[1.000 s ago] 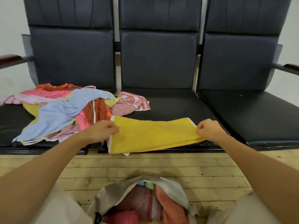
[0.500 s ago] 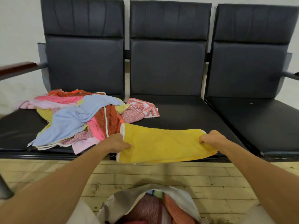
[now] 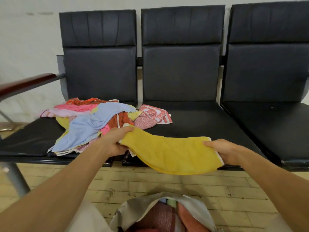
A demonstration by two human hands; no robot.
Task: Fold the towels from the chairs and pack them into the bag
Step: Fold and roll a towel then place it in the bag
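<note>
Lifted off the seat since before, the yellow towel (image 3: 170, 154) sags between the hands: left hand (image 3: 115, 143) grips one end, right hand (image 3: 223, 151) pinches the other. Behind, loose towels (image 3: 87, 128) lie piled on the chairs (image 3: 200, 118); the bag (image 3: 137, 206) stands below.

Row of three joined black padded leatherette chairs (image 3: 182, 72) against pale wall. Left seat (image 3: 25, 139) carries loose heap of crumpled towels (image 3: 90, 126): light blue, pink, orange-red, pale yellow, reaching front edge. Red-and-white patterned towel (image 3: 155, 114) lies on left part of middle seat (image 3: 200, 121), touching heap. Below, light wooden plank floor (image 3: 167, 183); open grey fabric bag (image 3: 138, 206) stands on it, pink and salmon towels inside.
</note>
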